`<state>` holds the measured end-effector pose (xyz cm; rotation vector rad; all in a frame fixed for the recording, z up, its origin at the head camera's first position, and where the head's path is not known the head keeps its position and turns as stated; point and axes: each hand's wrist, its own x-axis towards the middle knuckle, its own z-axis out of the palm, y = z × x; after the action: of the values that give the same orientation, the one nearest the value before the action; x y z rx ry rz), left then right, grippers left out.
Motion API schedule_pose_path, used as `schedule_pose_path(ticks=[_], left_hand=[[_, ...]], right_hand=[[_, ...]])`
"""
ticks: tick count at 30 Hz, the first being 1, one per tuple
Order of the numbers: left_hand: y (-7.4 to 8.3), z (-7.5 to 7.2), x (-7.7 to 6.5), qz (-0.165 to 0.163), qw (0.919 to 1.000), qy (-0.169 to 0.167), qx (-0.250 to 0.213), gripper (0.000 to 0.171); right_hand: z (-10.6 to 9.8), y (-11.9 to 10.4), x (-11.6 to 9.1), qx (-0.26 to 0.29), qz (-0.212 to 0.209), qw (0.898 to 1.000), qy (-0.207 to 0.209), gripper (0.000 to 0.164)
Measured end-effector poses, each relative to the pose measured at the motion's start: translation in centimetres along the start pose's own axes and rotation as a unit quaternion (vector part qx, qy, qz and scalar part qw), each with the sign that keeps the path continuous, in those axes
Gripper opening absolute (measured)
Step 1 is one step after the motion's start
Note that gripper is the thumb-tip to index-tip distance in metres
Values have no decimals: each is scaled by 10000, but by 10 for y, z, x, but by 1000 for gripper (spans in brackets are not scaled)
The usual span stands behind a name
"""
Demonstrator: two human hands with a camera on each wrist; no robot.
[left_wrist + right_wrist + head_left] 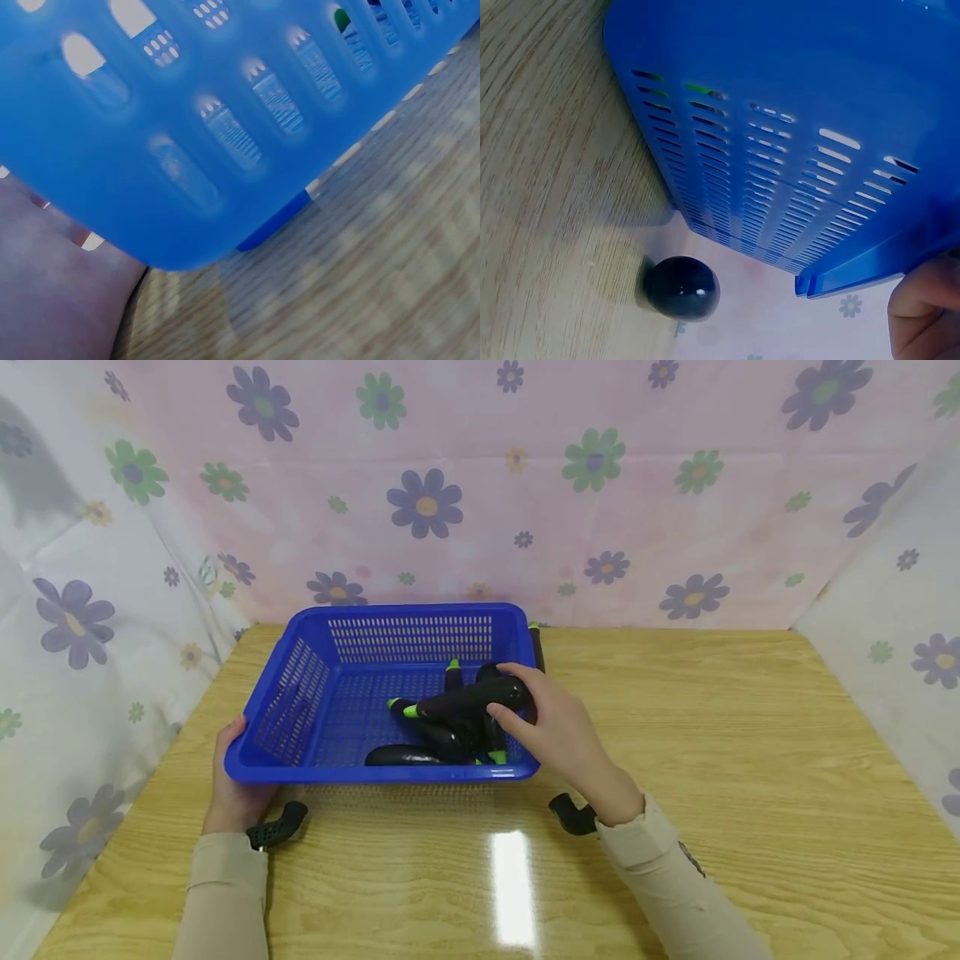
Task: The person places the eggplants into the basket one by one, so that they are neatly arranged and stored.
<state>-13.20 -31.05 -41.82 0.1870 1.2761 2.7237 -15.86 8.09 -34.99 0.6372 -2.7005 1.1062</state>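
Note:
A blue slotted plastic basket [382,774] sits at left of centre on the table, several dark eggplants [405,755] with green tips piled in its right half. My left hand [238,789] grips the basket by its left front corner; in the left wrist view part of that hand [60,292] lies against the slotted wall. Over the basket's right side, my right hand [558,727] holds an eggplant [468,699] by its thick end between thumb and fingers, green tip pointing left. In the right wrist view only some fingers [926,307] show, by the rim.
Another eggplant [537,650] lies outside the basket, behind its right wall; its rounded dark end [681,288] shows in the right wrist view. The wooden table [720,752] runs back to a flowered cloth [480,560]. Dark curved wrist mounts [277,827] stick out beside both wrists.

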Motion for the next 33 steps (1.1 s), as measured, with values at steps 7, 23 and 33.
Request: schedule_pose_path(ticks=[7,23,33], left_hand=[[-2,-1,1,77,9999,11,121,46],[-1,-2,1,68,9996,226,138,42],[0,-3,2,14,9994,321,136,43]], right_hand=[[2,1,1,-314,-238,9992,91,51],[1,0,1,-989,-932,9903,-274,55],[-2,1,1,-1145,-1004,9862,-646,52]])
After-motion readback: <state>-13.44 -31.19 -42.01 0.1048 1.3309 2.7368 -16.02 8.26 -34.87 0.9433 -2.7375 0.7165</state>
